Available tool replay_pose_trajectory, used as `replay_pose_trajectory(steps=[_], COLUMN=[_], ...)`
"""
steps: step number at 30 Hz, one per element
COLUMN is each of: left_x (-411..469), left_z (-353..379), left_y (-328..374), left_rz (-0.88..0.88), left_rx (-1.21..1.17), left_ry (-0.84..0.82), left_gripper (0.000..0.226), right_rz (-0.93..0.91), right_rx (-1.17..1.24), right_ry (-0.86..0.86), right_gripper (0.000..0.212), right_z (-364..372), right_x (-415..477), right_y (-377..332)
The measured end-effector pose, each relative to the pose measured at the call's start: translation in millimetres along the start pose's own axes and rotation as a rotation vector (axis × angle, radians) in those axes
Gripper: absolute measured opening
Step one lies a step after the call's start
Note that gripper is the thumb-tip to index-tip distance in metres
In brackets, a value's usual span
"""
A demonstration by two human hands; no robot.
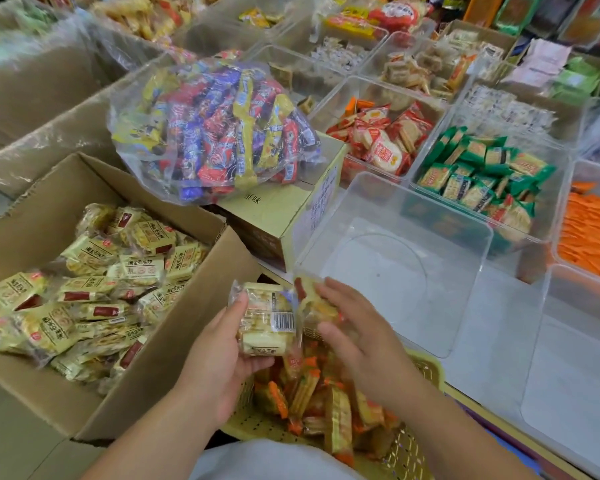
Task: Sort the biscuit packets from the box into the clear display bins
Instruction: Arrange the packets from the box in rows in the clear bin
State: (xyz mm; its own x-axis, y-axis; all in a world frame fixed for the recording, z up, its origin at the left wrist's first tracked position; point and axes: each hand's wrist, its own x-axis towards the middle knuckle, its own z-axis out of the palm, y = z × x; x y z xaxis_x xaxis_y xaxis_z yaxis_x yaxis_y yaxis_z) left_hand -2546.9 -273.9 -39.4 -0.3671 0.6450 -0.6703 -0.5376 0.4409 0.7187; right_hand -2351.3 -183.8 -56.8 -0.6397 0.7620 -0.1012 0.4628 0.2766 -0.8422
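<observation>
Head view: on the left stands an open cardboard box with pale yellow biscuit packets heaped inside. Behind it, a clear bag of mixed red, blue and yellow snacks lies on a shut carton. Low in the middle, the left hand holds one yellow packet, barcode side up. Its fingers are curled under the packet and its thumb is on the left edge, just past the box's right wall. Touching that packet on its right is a second packet with a red end. The right hand lies over it with fingers spread and nearly straight; I cannot tell whether they grip it. Both packets are at the near left corner of a clear bin with a bare floor. Under the hands sits a yellow basket of orange-edged packets. Farther right, other bins hold red packets, green packets and orange packets.
</observation>
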Motion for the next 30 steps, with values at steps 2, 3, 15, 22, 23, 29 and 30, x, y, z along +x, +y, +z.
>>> replay_pose_trajectory(steps=[2, 3, 15, 22, 23, 29, 30], left_x=[4, 6, 17, 12, 11, 9, 9], left_z=[-4, -5, -20, -33, -33, -27, -25], left_y=[1, 2, -3, 0, 1, 11, 13], left_rz=[0.015, 0.024, 0.022, -0.002, -0.003, -0.026, -0.037], left_rx=[-0.037, -0.053, -0.130, -0.144, -0.151, -0.214, -0.231], left_ry=[-0.009, -0.018, 0.014, 0.063, 0.062, -0.002, -0.025], left_gripper=[0.049, 0.051, 0.049, 0.054, 0.053, 0.050, 0.051], right_rz=[0.130, 0.200, 0.616, 0.654, 0.639, 0.486, 0.413], right_rx=[0.065, 0.094, 0.049, -0.108, -0.152, -0.570, -0.641], right_ry=[0.114, 0.178, -0.087, -0.393, -0.428, -0.466, -0.429], right_gripper=[0.044, 0.042, 0.047, 0.052, 0.055, 0.070, 0.068], right_z=[-10, -16, -6, 10, 9, -13, -17], right_x=[15, 26, 137, 144, 144, 128, 118], right_y=[14, 23, 108, 117, 117, 91, 81])
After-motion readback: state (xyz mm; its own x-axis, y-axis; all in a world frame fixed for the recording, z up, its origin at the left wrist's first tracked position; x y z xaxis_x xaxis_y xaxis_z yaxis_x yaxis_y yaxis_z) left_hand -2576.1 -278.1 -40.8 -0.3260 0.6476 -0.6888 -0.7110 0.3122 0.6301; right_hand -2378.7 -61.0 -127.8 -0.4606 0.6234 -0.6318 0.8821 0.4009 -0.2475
